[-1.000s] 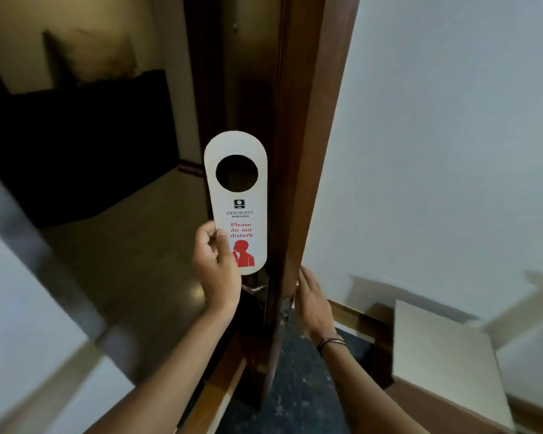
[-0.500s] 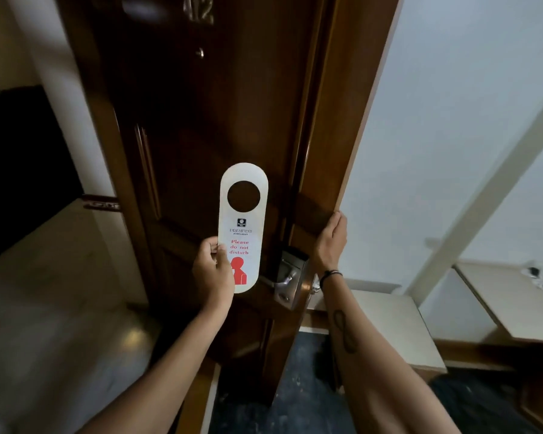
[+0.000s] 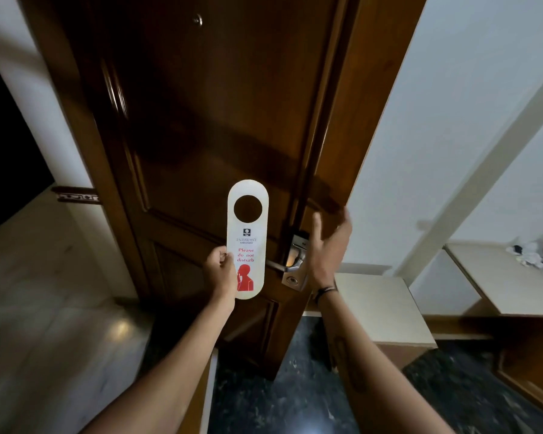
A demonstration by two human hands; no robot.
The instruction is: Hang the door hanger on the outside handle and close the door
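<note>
Door hanger [image 3: 247, 239] upright, pinched in left-hand fingers [image 3: 219, 257] (right hand [image 3: 328, 245] spread, empty).

- Door [image 3: 220, 114]: dark brown wood, panelled, standing ajar.
- Handle [image 3: 290, 267]: silver lever on a metal lock plate at the door's edge.
- Door hanger [image 3: 247, 242]: white card, round hole on top, red "Please do not disturb" print, held upright just left of the handle.
- Left hand [image 3: 221, 274]: grips the hanger's lower left edge.
- Right hand [image 3: 329, 245]: fingers spread, beside the door's edge.
- Bench [image 3: 496, 277]: pale top, far right.
</note>
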